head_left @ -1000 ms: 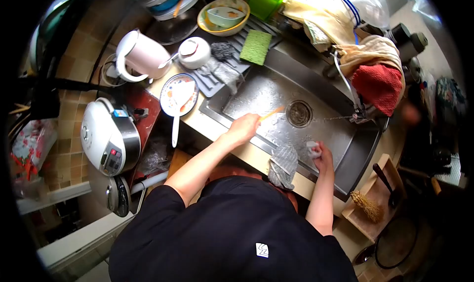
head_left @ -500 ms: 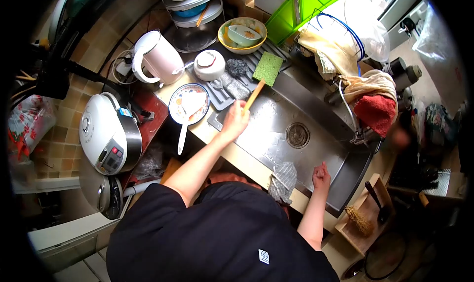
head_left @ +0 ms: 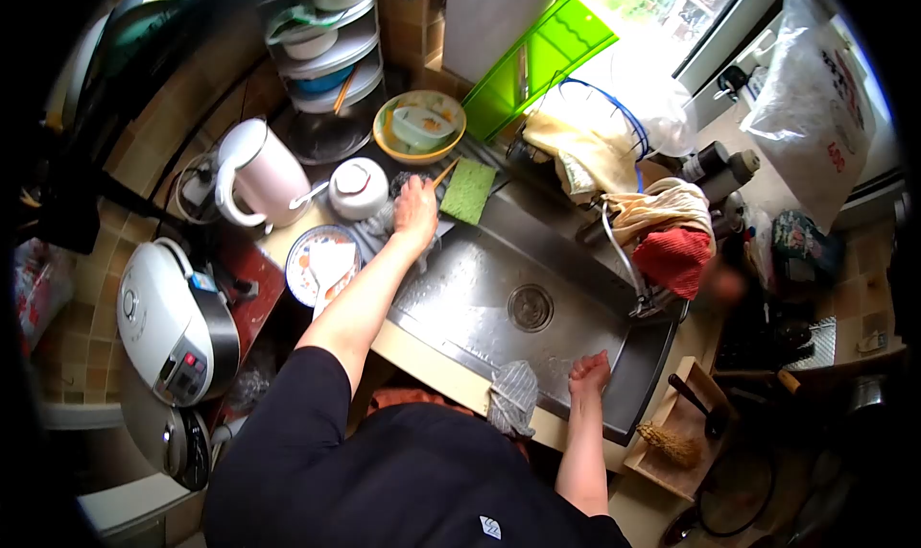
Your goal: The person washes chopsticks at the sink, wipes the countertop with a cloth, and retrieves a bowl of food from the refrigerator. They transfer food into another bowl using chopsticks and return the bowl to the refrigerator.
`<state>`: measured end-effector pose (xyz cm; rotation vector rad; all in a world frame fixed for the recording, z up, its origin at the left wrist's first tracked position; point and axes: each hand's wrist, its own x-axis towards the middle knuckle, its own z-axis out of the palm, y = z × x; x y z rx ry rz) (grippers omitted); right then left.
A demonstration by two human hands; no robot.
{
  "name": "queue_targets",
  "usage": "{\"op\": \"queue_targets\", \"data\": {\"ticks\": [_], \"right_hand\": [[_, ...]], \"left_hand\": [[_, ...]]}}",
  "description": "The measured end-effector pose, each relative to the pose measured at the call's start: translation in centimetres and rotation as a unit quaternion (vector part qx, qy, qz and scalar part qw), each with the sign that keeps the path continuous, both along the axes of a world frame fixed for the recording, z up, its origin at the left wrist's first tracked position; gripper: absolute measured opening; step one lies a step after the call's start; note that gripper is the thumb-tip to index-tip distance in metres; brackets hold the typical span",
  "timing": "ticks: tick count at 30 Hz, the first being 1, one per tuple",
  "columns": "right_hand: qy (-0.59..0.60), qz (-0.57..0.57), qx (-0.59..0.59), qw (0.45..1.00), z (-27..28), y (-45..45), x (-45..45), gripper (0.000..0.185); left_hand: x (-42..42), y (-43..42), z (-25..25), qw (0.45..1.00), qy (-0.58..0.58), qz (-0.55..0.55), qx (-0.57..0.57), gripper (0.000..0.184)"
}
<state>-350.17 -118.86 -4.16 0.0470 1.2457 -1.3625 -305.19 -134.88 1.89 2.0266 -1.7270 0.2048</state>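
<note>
My left hand is at the drainer beside the sink, fingers closed over a light wooden stick whose far end juts out to the right. A dark wire scourer lies under or right beside those fingertips, partly hidden. A green sponge rests flat just right of the stick, at the sink's back-left corner. My right hand hovers over the front right of the steel sink, curled into a loose fist with nothing visible in it. A grey cloth hangs over the counter's front edge.
A white jar, a patterned plate, a kettle and a rice cooker stand to the left. Behind is a yellow bowl. Cloths drape over the faucet, including a red one. A wooden tray sits right.
My left hand has moved away from my body towards the scourer, taking the stick off the sponge. My right hand has curled its pointing finger in. The camera view has shifted.
</note>
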Motion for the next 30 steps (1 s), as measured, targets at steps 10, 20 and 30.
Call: {"op": "queue_targets", "data": {"ticks": [10, 20, 30], "right_hand": [[-0.207, 0.237, -0.233, 0.92, 14.4, -1.5, 1.7, 0.03], [0.714, 0.36, -0.158, 0.579, 2.4, -1.8, -2.3, 0.032], [0.356, 0.214, -0.267, 0.87, 17.9, -2.5, 2.8, 0.039]], "left_hand": [[-0.7, -0.9, 1.8, 0.993, -0.106, -0.039, -0.017, 0.025], [-3.3, 3.6, 6.4, 0.993, 0.008, -0.096, -0.073, 0.045], [-12.3, 11.7, 15.6, 0.781, 0.414, -0.405, 0.235, 0.053]]}}
